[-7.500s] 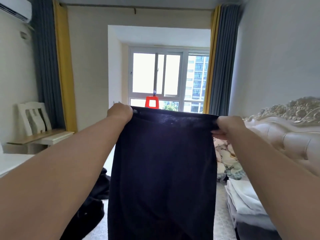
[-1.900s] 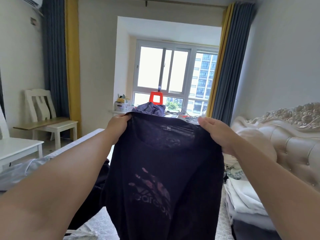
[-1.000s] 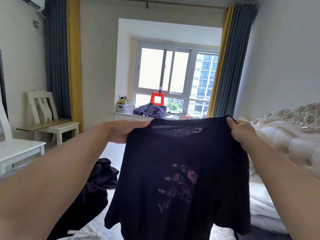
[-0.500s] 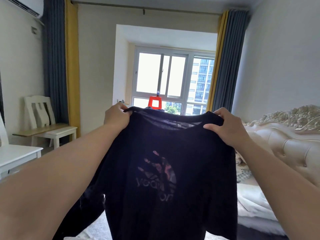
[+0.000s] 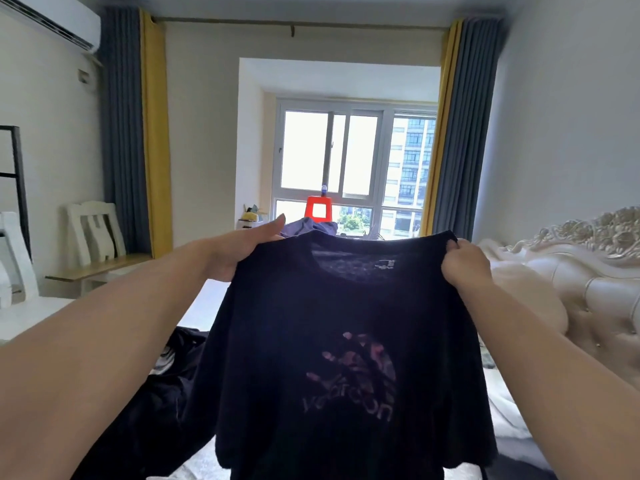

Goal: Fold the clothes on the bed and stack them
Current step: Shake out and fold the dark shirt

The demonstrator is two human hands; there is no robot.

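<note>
I hold a dark navy T-shirt (image 5: 332, 341) up in front of me, its faded hand-print logo facing me. My left hand (image 5: 239, 251) is at the shirt's left shoulder, thumb straight and pointing up, fingers running behind the cloth. My right hand (image 5: 464, 261) grips the right shoulder in a closed fist. The shirt hangs spread between both hands and hides the bed beneath it. A heap of dark clothes (image 5: 166, 379) lies on the bed at lower left.
A cream tufted headboard (image 5: 571, 271) stands to the right, with pale bedding (image 5: 502, 400) below it. White chairs (image 5: 93, 233) and a table edge sit at the left. A red stool (image 5: 318, 211) and a blue garment (image 5: 311, 227) are by the window.
Both hands have moved apart along the shoulders, so the shirt hangs wider. My left hand went from a closed grip to a flatter hold with the thumb up.
</note>
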